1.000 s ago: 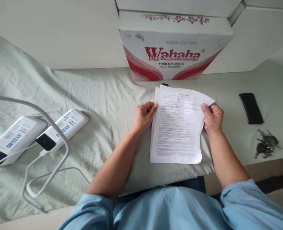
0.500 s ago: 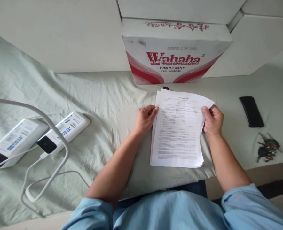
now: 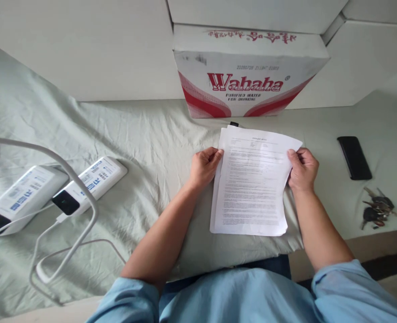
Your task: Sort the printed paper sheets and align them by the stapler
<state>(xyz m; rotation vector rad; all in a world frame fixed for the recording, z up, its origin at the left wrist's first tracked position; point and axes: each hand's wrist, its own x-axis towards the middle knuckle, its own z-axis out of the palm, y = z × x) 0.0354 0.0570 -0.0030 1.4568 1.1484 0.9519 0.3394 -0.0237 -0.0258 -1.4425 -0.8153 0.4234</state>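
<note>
Holding papers (image 3: 252,193) by opposite edges, mid-frame.
Pinching closed with left hand (image 3: 204,167) and right hand (image 3: 304,170), probably to keep flat.

Light-blue shirt (image 3: 238,296), 2 loose, creased sleeves (image 3: 127,298) ending near the elbows; dark-blue trousers (image 3: 279,265); left hand (image 3: 205,165) and right hand (image 3: 302,168) bare.

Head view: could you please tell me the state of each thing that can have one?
Papers: held, printed side up, slightly uneven
Left hand: closed on left edge
Right hand: closed on right edge
Box: upright, no opening visible
Phone: lying flat, no light showing
Keys: lying in a bunch
Right power bank: cable plugged in
Left power bank: cannot tell if plugged in
Cloth: wrinkled
</note>
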